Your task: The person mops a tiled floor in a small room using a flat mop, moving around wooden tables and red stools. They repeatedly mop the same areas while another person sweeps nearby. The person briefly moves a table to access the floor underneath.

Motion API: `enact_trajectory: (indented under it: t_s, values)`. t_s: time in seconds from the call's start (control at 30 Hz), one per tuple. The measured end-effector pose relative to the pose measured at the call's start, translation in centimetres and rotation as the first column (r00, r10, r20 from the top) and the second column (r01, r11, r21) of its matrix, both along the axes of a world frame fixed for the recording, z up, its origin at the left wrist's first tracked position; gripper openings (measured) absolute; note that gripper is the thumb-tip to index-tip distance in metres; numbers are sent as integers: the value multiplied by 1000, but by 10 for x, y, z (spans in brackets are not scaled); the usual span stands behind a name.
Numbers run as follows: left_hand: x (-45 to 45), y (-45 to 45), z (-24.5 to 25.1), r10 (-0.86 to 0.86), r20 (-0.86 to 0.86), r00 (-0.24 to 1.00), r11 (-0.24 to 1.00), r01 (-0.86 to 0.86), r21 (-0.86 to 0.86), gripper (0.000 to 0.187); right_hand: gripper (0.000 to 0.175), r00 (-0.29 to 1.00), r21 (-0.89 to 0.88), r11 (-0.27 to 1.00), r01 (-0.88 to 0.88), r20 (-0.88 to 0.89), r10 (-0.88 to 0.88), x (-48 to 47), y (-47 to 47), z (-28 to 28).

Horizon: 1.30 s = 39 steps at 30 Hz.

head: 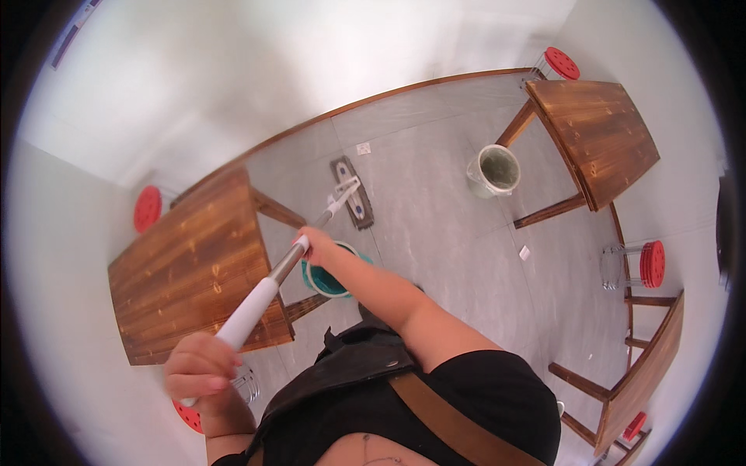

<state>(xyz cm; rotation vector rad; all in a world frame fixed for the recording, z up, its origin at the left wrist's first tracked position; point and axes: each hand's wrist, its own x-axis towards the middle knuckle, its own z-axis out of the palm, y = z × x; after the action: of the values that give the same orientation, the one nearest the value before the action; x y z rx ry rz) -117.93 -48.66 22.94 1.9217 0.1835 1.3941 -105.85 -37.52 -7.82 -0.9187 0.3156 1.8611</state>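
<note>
A flat mop with a grey pad (352,193) lies on the grey tiled floor, its pole slanting up towards me. My left hand (198,366), at the lower left, is closed around the white grip (249,311) near the pole's top end. Farther down, my right hand (315,244) is wrapped around the pole by a white collar. Below that hand, partly hidden by it, stands a teal bucket (327,284). A small white paper scrap (363,148) lies just beyond the mop head.
A wooden table (192,274) stands at left, another (600,137) at upper right, with a lined waste bin (494,170) beside it. Red stools (651,264) and a further table (641,373) are at right. Another scrap (524,252) lies on the floor. A wall with brown skirting runs behind.
</note>
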Motion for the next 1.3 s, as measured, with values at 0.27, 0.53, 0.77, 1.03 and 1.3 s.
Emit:
enact_trajectory:
  t_s: [0.27,0.53,0.77,1.03,1.3]
  values:
    - [103,90,-40,-91,-293,952,996,91,-14,7,10,936,140,926,350,-101,-338,114,98,-42]
    - [139,132,-62,-14,-354,935,992,-32,-126,9,13,907,166,891,422,-72,-416,187,126,-68]
    - [162,152,-28,-290,-333,897,957,262,-128,13,12,844,250,809,532,-237,-482,221,78,-38]
    - [151,151,41,-742,-304,597,628,778,-5,7,21,765,56,768,638,-168,-622,183,-63,28]
    - [152,81,-22,-949,76,306,267,907,-326,4,26,528,-149,510,847,125,-840,122,-260,5]
